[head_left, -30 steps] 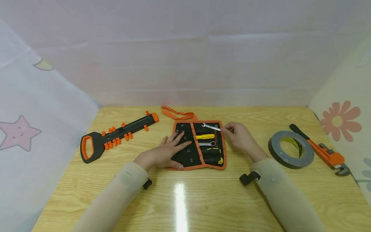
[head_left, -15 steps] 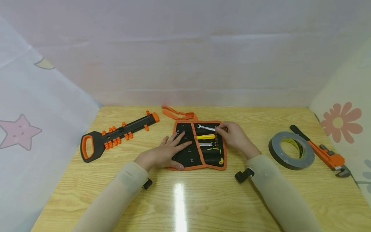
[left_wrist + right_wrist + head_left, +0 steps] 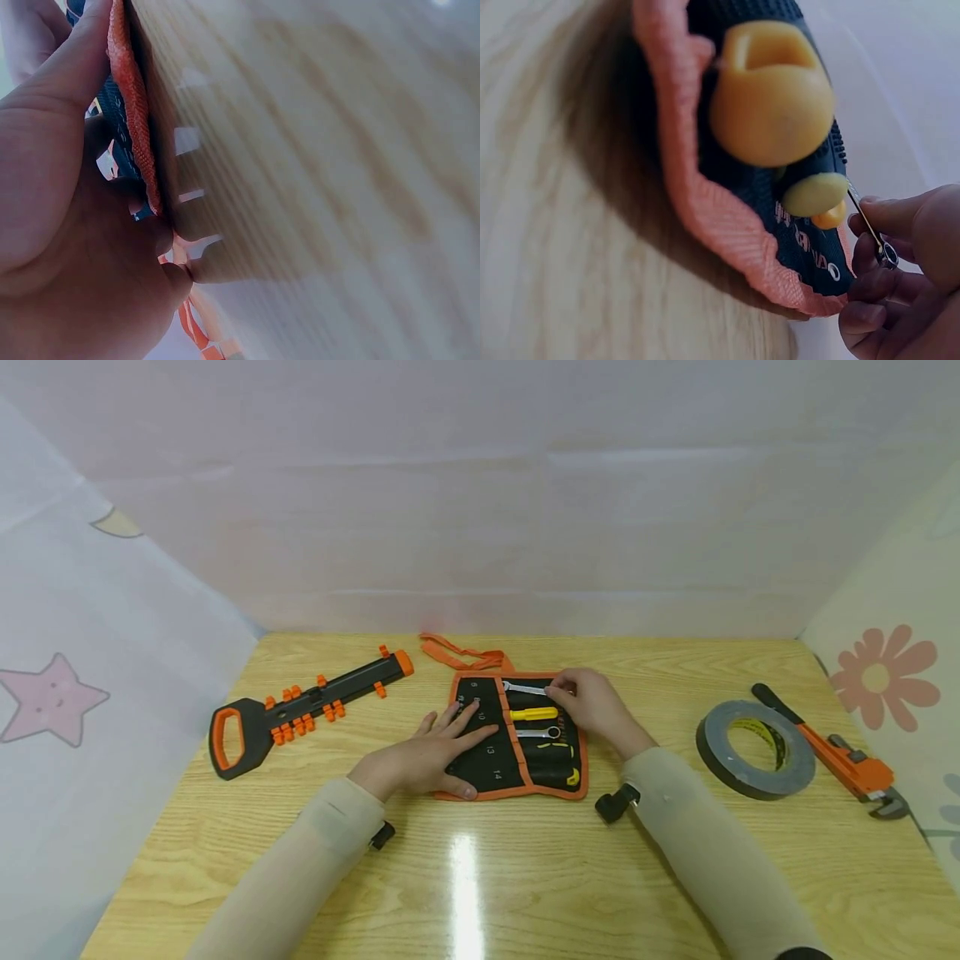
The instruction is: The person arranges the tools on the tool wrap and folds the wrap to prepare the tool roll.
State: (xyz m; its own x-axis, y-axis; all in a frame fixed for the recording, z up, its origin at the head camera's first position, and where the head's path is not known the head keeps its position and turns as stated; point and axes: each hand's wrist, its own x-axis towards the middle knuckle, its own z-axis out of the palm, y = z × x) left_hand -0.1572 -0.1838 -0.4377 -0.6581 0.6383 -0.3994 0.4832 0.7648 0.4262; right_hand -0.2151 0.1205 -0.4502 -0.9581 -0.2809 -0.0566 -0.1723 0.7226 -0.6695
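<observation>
A black tool pouch with orange edging (image 3: 549, 755) lies unfolded on the table, numbers printed down its left half. My left hand (image 3: 427, 760) rests on that half, fingers spread. At the top of the right half, my right hand (image 3: 594, 703) pinches a combination wrench (image 3: 523, 688), its open end at the pocket seam. In the right wrist view the wrench's ring end (image 3: 889, 255) shows between thumb and fingers. Below it in the pouch sit a yellow-handled tool (image 3: 534, 714), another wrench (image 3: 538, 733) and a black-handled tool with a yellow end (image 3: 772, 112).
A black rack with orange clips (image 3: 307, 708) lies to the left. At the right are a roll of grey tape (image 3: 720, 768) and an orange pipe wrench (image 3: 862, 772). An orange strap (image 3: 465, 656) trails behind the pouch. Printed cloth walls surround the table.
My right hand has moved left over the pouch, sliding the wrench toward the pocket seam. My left hand has stayed in place on the pouch.
</observation>
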